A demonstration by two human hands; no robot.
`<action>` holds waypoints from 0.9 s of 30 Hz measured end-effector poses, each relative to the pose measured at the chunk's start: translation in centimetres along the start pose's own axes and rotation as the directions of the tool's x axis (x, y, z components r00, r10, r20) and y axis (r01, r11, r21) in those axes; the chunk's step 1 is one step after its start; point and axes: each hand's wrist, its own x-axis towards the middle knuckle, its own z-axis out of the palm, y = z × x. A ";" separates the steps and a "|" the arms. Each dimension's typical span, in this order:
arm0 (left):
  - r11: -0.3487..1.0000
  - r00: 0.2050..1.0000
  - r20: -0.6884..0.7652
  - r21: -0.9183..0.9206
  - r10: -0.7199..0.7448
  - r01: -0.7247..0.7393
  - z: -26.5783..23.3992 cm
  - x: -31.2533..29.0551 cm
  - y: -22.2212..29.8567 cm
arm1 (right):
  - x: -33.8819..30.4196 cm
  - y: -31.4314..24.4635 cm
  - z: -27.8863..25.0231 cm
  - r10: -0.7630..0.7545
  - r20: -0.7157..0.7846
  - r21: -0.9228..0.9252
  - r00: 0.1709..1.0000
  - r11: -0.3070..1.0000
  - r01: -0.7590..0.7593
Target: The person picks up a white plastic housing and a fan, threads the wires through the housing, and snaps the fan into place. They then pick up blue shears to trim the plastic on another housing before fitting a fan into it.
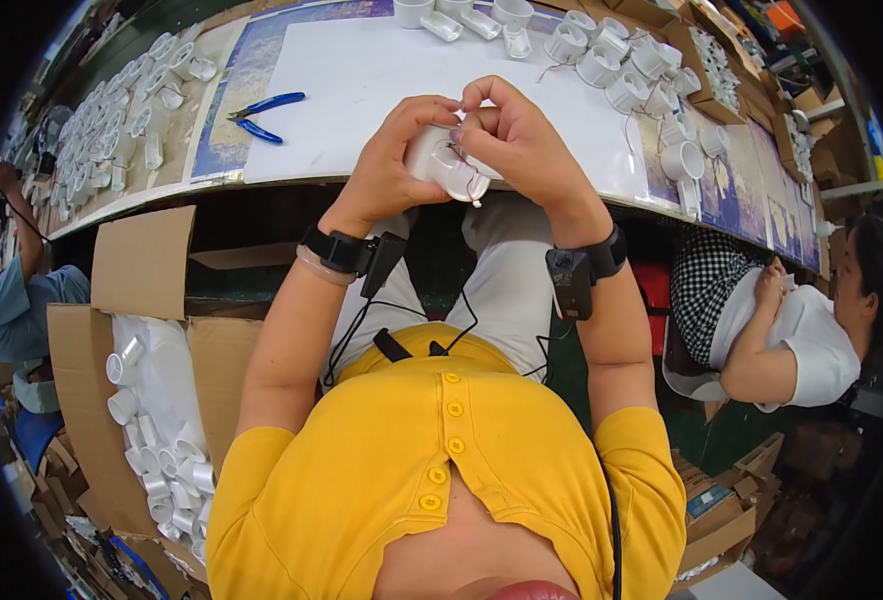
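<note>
Over the table's near edge, my left hand (384,165) is closed around a white plastic housing (428,152), a round cup with a curved spout-like arm. A thin dark-reddish wire shows at the housing's opening. My right hand (537,150) is bent over the top of the same piece, its thumb and fingers pinched together close to the wire. What lies between those fingertips is hidden. Blue-handled cutting pliers (280,102) rest on the white sheet (327,75) to the left of my hands, their handles apart.
Many similar white housings (122,125) cover the table's left end; more with reddish wires (627,90) stand at the right. An open cardboard box (127,260) of white parts sits at my left. A co-worker (792,350) sits at right, another person (27,300) at far left.
</note>
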 end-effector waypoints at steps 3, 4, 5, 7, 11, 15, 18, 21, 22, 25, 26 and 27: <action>0.999 1.000 -0.005 0.034 0.028 -0.027 0.0 0.3 0.8 | 0.1 -0.5 0.1 -0.041 -0.028 0.053 0.999 0.998 0.042; 0.999 1.000 -0.003 0.035 0.029 -0.028 0.0 0.2 0.8 | 0.1 -0.5 0.0 -0.042 -0.030 0.054 0.999 0.998 0.044; 0.999 1.000 0.000 0.030 0.021 -0.021 0.0 0.1 0.6 | 0.2 -0.6 -0.2 0.000 -0.021 0.070 1.000 0.998 0.002; 1.000 1.000 0.006 0.021 0.005 -0.005 0.0 -0.1 0.5 | 0.5 -0.8 -0.6 0.083 -0.001 0.101 0.997 0.991 -0.083; 0.983 0.994 -0.107 -0.186 -0.032 0.011 1.3 -1.0 0.9 | 0.6 0.4 -1.0 0.143 -0.044 0.261 0.989 0.957 -0.127; 0.994 0.995 -0.009 0.036 0.100 -0.099 1.0 -0.8 1.0 | 0.7 1.2 -1.4 0.202 -0.094 0.375 0.975 0.914 -0.153; 0.999 0.997 -0.051 -0.017 0.050 -0.051 0.9 -0.9 0.6 | -0.1 0.7 -1.4 -0.035 -0.111 0.205 0.993 0.977 0.058; 0.999 0.997 -0.076 -0.048 0.021 -0.025 0.5 -1.0 0.3 | -1.2 -1.0 -1.6 -0.286 0.005 -0.093 0.958 0.954 0.285; 0.998 0.997 -0.072 -0.057 0.019 -0.024 0.5 -1.0 0.3 | -1.7 -1.7 -1.8 -0.386 0.129 -0.289 0.913 0.866 0.407; 0.998 0.998 -0.057 -0.067 0.010 -0.014 0.4 -1.1 0.4 | -1.7 -1.9 -1.7 -0.466 0.295 -0.504 0.834 0.666 0.550; 0.998 0.999 -0.045 -0.065 0.006 -0.009 0.4 -1.1 0.4 | -1.5 -1.8 -1.5 -0.484 0.322 -0.553 0.814 0.602 0.576; 0.998 0.999 -0.035 -0.062 0.001 -0.003 0.4 -1.1 0.4 | -1.3 -1.8 -1.5 -0.499 0.350 -0.597 0.793 0.533 0.599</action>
